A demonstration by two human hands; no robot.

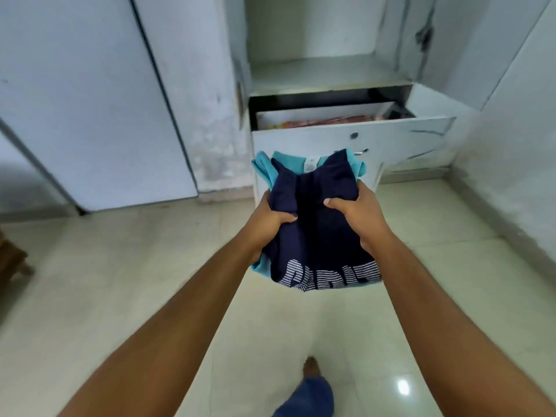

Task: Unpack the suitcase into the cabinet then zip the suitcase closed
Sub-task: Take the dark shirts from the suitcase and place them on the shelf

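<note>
While both hands hold it out in mid-air just short of the cabinet (316, 73), the folded clothes stack (316, 233) shows a navy shirt (319, 245) with white striped lettering on top of a teal garment (261, 167) with a white neck label; left hand (267, 224) and right hand (358, 212) have fingers curled round its sides, thumbs pressed on top. White cabinet is scuffed, one drawer (346, 139) pulled open below a bare shelf (325, 73), something orange-patterned inside, too blurred to identify. Floor (120, 281) is glossy pale tile, pale-blue closed doors (90, 100) to the left, one bare foot (311, 367) below.
</note>
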